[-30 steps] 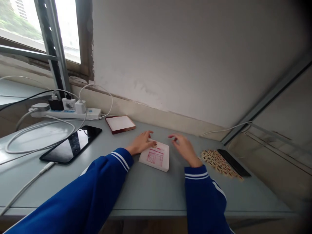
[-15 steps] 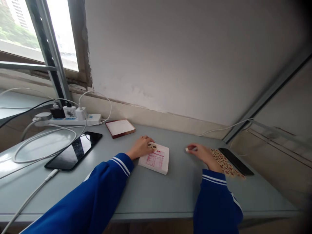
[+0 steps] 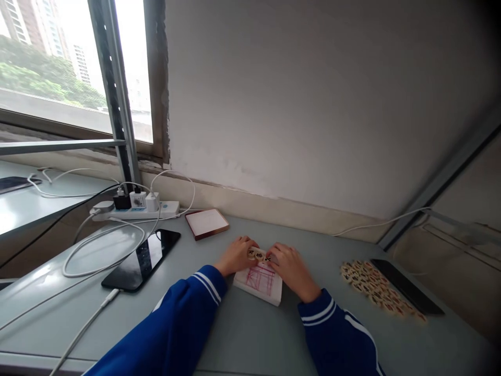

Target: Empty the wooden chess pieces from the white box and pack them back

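Note:
A shallow white box (image 3: 256, 295) with pink-red lines on its face sits on the desk in front of me. Along its far edge stands a short row of round xiangqi pieces (image 3: 259, 255) with dark characters. My left hand (image 3: 238, 256) is closed round the box's far left corner, its thumb beside the leftmost piece. From the right, my right hand (image 3: 288, 265) pinches a xiangqi piece (image 3: 267, 258) at the right end of the row. Its fingertips partly cover that piece and the box's far right corner.
Many loose xiangqi pieces (image 3: 376, 287) lie at the right beside a dark flat case (image 3: 407, 286). A box lid (image 3: 207, 223) rests near the wall. Leftward are a black phone (image 3: 143, 261), looping white cables and a power strip (image 3: 164, 210).
My right hand has moved left from the open desk to the box, bringing its piece to the end of the row. My left hand stays on the box. The view has shifted.

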